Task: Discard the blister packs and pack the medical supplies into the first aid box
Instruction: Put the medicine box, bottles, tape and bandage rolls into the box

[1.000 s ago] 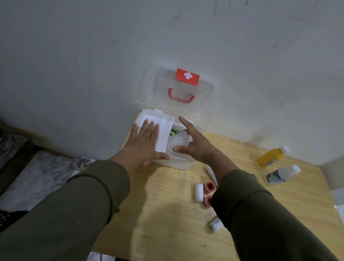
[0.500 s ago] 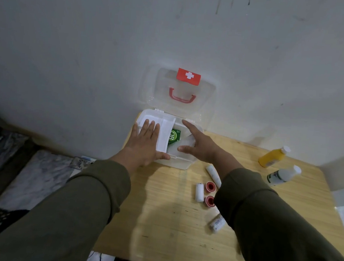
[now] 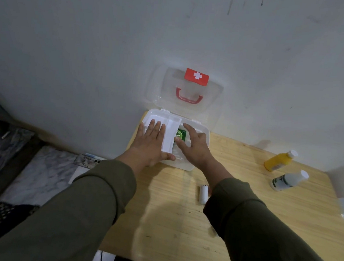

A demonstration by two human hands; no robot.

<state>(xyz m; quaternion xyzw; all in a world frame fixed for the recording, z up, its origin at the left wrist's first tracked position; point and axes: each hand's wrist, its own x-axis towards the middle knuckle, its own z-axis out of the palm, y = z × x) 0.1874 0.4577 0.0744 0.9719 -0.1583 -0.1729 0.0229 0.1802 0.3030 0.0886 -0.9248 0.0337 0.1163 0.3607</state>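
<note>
1. The first aid box [image 3: 197, 166] sits at the back-left corner of the wooden table [image 3: 179, 224], right up against the wall, with its clear lid [image 3: 213, 96] flipped up – red handle and red cross tab showing on it.
2. Inside there's a white tray insert [image 3: 169, 135] covering the left part, and a green packet [image 3: 180, 135] peeking out just right of it.
3. Left hand [image 3: 152, 144] lies flat on the tray, fingers stretched out, thumb along the box's front edge – pressing, not gripping anything.
4. Right hand [image 3: 195, 147] is reaching into the right side of the box with fingers spread, fingertips by the green packet; can't tell if it's actually pinching something.
5. On the table near the right sleeve lies a small white roll [image 3: 203, 194].
6. Way off to the right: a yellow bottle [image 3: 278, 162] and a white bottle [image 3: 288, 180], both on their sides, close together.
</note>
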